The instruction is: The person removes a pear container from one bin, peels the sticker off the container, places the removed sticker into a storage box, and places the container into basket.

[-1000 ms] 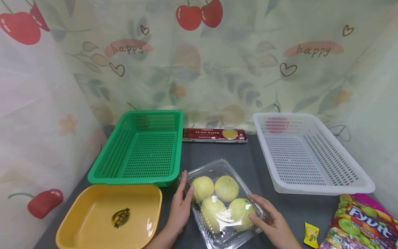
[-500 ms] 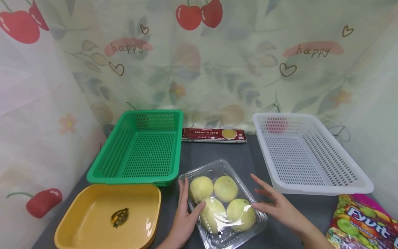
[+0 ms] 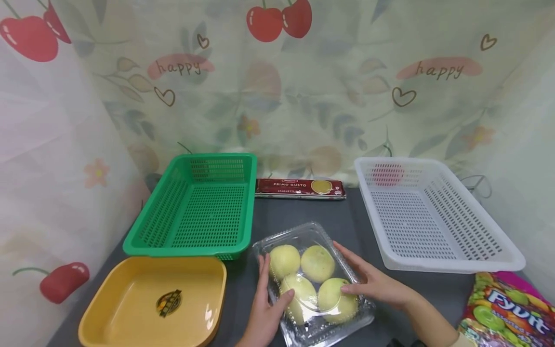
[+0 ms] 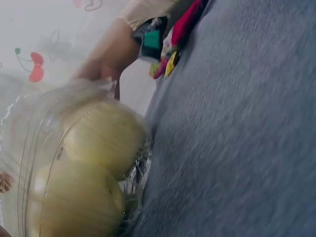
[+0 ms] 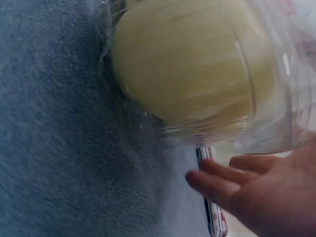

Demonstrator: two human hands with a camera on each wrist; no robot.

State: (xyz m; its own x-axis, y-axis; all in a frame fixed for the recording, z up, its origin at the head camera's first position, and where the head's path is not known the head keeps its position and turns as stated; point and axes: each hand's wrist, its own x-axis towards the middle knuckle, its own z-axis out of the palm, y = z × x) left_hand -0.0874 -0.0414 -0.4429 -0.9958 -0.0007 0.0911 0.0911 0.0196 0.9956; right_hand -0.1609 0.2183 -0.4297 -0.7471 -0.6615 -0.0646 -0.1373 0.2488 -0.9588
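A clear plastic clamshell box (image 3: 299, 289) holding several round, pale yellow-green fruits (image 3: 284, 261) lies at a slant on the dark table, its lid down. Along its left side rest the straight fingers of my left hand (image 3: 265, 308), with the thumb over the lid. My right hand (image 3: 368, 279) is at the right side, fingers extended and thumb over the lid's edge. In the right wrist view, the right hand's straight fingers (image 5: 217, 187) stand beside the box wall. The left wrist view shows the fruit (image 4: 101, 140) close up through the plastic; the left hand is mostly hidden there.
A green basket (image 3: 249, 212) and a yellow tub (image 3: 223, 289) stand on the left. At the right are a white basket (image 3: 373, 217) and a Fyvit candy bag (image 3: 507, 308). A red spaghetti pack (image 3: 300, 188) lies against the back cloth.
My right hand moved off the box's near right corner, spread outward, then came back to the right side farther up. The left hand shifted slightly nearer. The box hardly moved.
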